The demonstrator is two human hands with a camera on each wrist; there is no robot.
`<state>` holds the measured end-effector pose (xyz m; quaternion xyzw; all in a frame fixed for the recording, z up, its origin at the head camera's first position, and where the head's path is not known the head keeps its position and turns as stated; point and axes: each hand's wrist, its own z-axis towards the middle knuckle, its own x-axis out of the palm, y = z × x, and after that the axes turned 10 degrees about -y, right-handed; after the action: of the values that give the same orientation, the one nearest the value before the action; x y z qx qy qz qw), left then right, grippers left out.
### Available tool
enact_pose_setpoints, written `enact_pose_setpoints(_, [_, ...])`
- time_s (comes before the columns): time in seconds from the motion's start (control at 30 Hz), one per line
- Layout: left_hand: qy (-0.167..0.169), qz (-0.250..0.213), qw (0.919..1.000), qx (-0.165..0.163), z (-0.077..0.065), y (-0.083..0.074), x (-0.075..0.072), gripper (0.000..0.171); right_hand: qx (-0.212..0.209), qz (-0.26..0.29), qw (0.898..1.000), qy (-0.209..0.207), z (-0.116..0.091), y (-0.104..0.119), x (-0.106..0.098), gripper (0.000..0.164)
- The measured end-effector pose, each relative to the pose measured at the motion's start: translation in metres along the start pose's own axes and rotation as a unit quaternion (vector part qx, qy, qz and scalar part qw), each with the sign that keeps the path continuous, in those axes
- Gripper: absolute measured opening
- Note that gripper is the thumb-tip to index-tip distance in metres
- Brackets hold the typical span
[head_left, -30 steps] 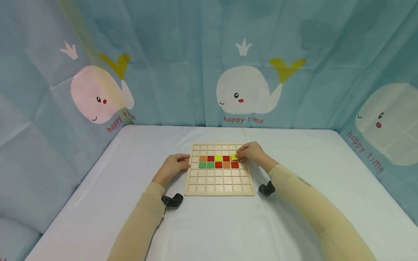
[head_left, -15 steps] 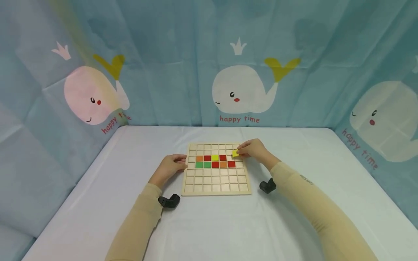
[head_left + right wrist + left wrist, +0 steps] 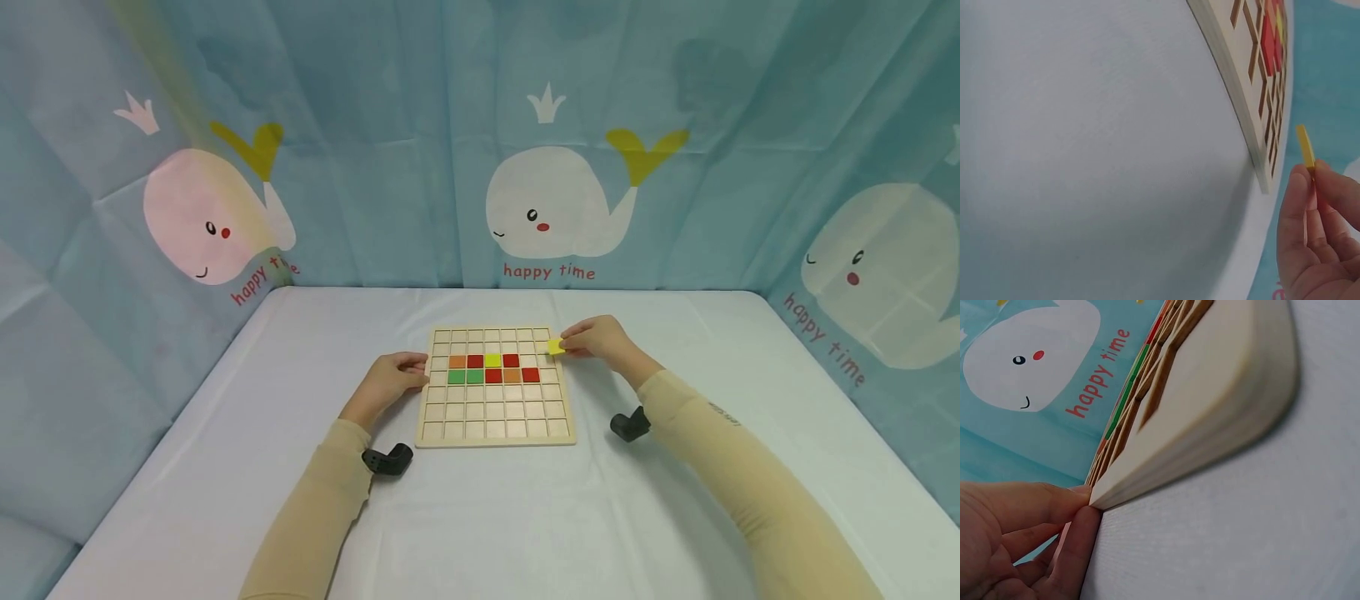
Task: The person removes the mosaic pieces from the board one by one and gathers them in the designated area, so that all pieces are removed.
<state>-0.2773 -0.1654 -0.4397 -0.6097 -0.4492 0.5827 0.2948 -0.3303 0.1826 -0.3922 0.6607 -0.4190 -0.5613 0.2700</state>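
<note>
A light wooden grid board (image 3: 495,429) lies on the table with several coloured square tiles in its middle rows. The upper of these rows includes a yellow tile (image 3: 492,360); a green tile (image 3: 457,377) begins the lower one. At the left edge, my left hand (image 3: 386,383) touches the board's rim with fingertips and thumb. Over the board's far right edge, my right hand (image 3: 603,340) pinches another yellow tile (image 3: 556,346) between thumb and fingers. In the right wrist view that tile (image 3: 1305,147) is seen edge-on, raised beyond the board's corner.
White cloth covers the table (image 3: 495,525) all round the board. A blue curtain (image 3: 397,183) printed with whales closes off the back and sides. Black wrist cameras (image 3: 388,460) sit at both sleeves.
My right hand has lifted the yellow tile out of the upper row's right end and carried it right and away, to the board's edge. The left hand stays at the rim.
</note>
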Motion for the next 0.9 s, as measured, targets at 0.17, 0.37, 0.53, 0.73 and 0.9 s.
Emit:
enact_pose_setpoints(0.17, [0.0,0.002,1.0,0.001,0.0,0.0,0.0,0.05,0.006,0.001,1.0,-0.002,0.0,-0.003,-0.004,0.031])
enact_pose_setpoints(0.37, [-0.002,-0.006,0.9999,-0.01,0.0,0.001,0.001,0.05,0.006,0.002,1.0,-0.005,0.002,-0.008,-0.01,0.033])
enact_pose_setpoints(0.53, [-0.001,-0.01,0.9998,-0.014,0.0,0.0,0.0,0.05,0.018,-0.001,1.0,-0.01,0.005,-0.011,-0.015,0.035])
enact_pose_setpoints(0.73, [-0.008,-0.003,0.9999,-0.008,0.002,0.002,0.001,0.049,0.026,-0.002,1.0,-0.017,0.007,-0.012,-0.017,0.036])
enact_pose_setpoints(0.9, [-0.008,0.0,1.0,-0.004,0.003,0.005,-0.001,0.049,0.026,0.022,0.999,-0.012,0.008,-0.017,-0.018,0.037])
